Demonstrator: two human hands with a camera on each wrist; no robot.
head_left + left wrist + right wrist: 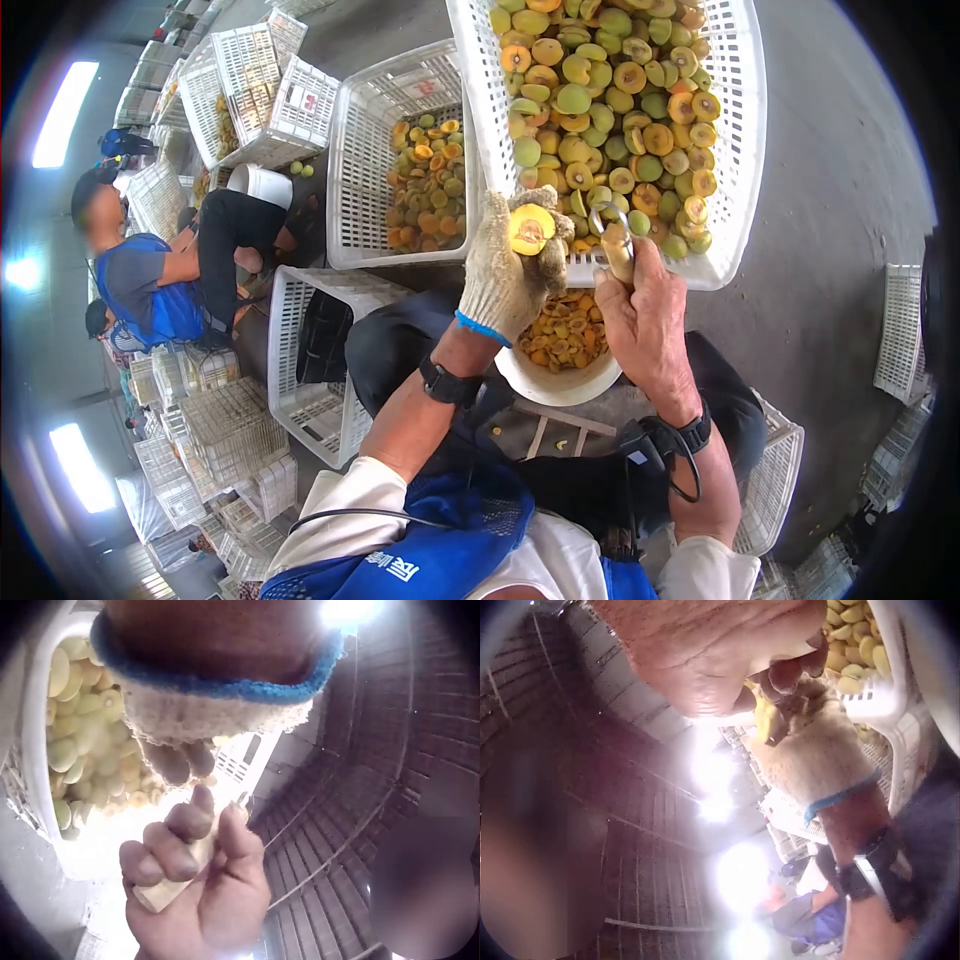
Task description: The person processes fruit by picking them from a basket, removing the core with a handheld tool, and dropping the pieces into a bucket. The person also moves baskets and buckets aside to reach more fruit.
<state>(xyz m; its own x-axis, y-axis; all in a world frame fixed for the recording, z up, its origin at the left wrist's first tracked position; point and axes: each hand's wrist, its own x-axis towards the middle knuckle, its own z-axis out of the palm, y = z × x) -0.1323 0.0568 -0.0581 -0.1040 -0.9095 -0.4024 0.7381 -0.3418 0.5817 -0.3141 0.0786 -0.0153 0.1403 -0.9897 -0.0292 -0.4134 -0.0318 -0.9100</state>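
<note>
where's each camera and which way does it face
Head: on the head, facing forward and down; left hand, right hand, forearms, fruit.
Left wrist: worn there, facing past the left hand to the right hand; ceiling behind.
Right wrist: worn there, facing past the right hand to left hand and forearm.
Both wrist views share hands, ceiling and fruit.

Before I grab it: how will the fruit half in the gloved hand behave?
The fruit half is probably light, being small enough for the left hand to hold in curled fingers. Likely slippery on its cut face, where bare yellow flesh shows. Probably fairly firm too: its outline looks round, not squashed, in that grip.
</note>
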